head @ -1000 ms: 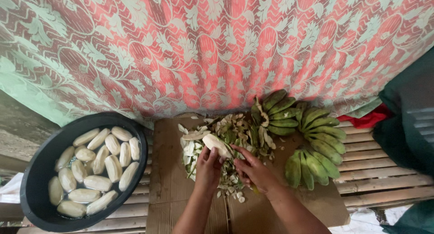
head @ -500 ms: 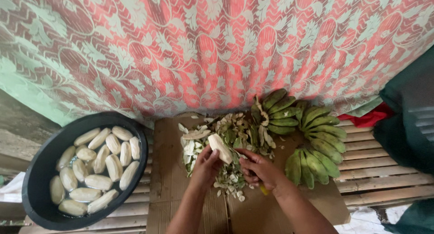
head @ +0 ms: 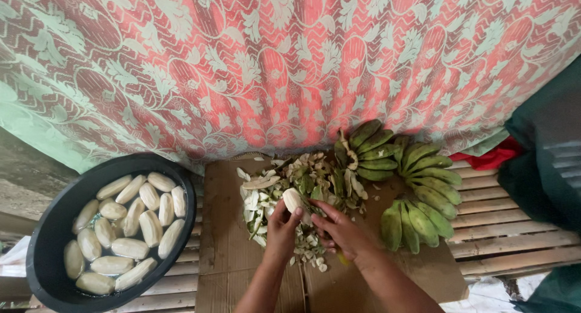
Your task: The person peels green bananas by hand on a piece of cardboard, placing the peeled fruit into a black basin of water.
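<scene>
Setting: a slatted wooden surface (head: pixel 514 228), backed by a hanging patterned cloth (head: pixel 290 65) in red, pink and green; a sheet of brown cardboard (head: pixel 224 246) is laid over the slats as a work mat.

Item 1: peeled banana (head: pixel 295 200), pale cream, held above the cardboard over the peel heap. It is judged light, firm but easily bruised, and slick with sap where the skin is gone; a hold around the lower half, as shown, is judged safest, with light pressure only.

Item 2: left hand (head: pixel 282 227); its fingers are closed around the lower part of the banana.

Item 3: right hand (head: pixel 342 231); the fingers are curled beside the fruit, touching it near its side. A yellowish object shows beneath the palm; whether it is gripped cannot be told.

Item 4: peel scraps (head: pixel 284 180), green and white, heaped on the cardboard.

Item 5: bunches of unpeeled green bananas (head: pixel 417 192), lying at the right of the heap.

Item 6: black basin (head: pixel 51 228), holding water and many peeled bananas, at the left, beside the cardboard.
</scene>
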